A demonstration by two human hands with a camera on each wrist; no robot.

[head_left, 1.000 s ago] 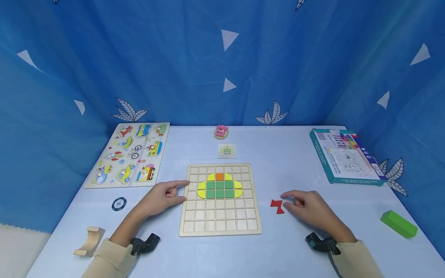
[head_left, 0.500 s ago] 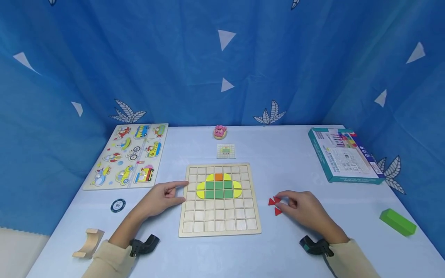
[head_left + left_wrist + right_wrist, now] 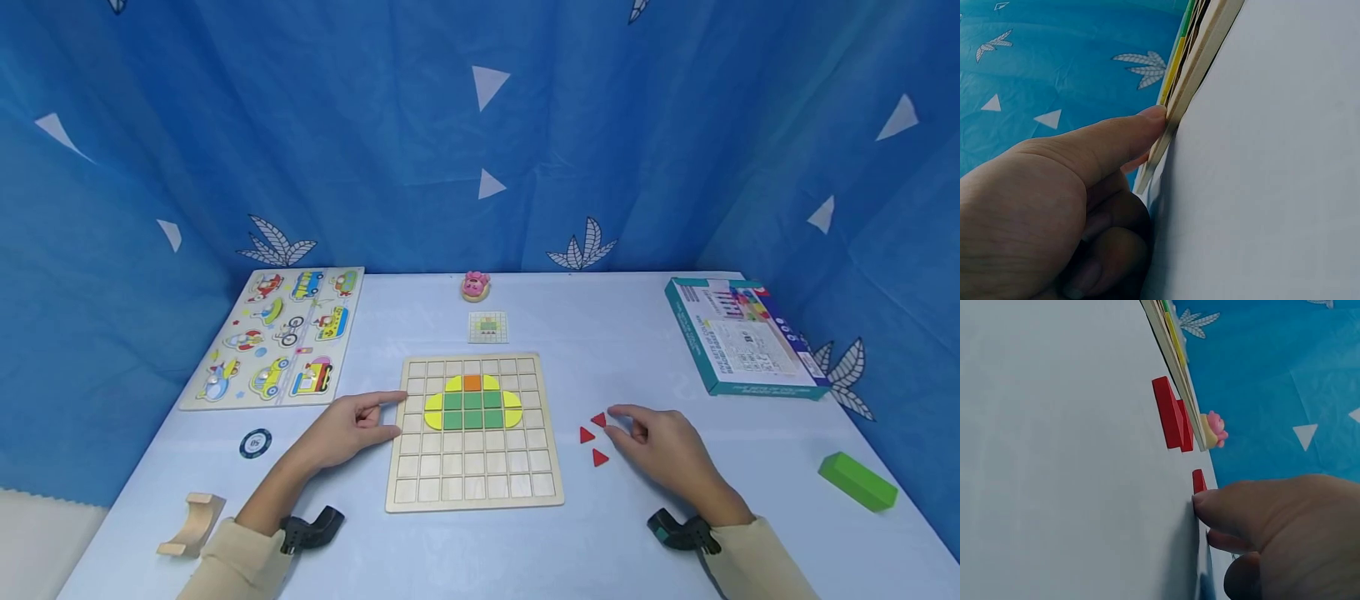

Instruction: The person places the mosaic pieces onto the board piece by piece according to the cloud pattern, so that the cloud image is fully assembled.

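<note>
In the head view a square wooden grid board (image 3: 474,479) lies on the table, with green, yellow and orange tiles (image 3: 472,402) set in its upper middle cells. My left hand (image 3: 341,433) rests at the board's left edge, index finger and thumb touching the rim. To the right of the board lie three red triangle tiles: an upper one (image 3: 598,420), a left one (image 3: 587,435) and a lower one (image 3: 600,457). My right hand (image 3: 663,446) is beside the upper triangle, thumb and index finger apart. In the right wrist view the thumb overlaps a red triangle (image 3: 1198,480).
Behind the board are a small pattern card (image 3: 488,327) and a pink figure (image 3: 476,286). A vehicle puzzle board (image 3: 277,337), a round chip (image 3: 255,443) and a curved wooden block (image 3: 197,525) lie left. A box (image 3: 750,337) and a green block (image 3: 858,482) lie right.
The red triangles, bunched together earlier, now lie apart, the upper one shifted away from me and turned. My right hand moved left to them, then back slightly right. My left hand stayed at the board.
</note>
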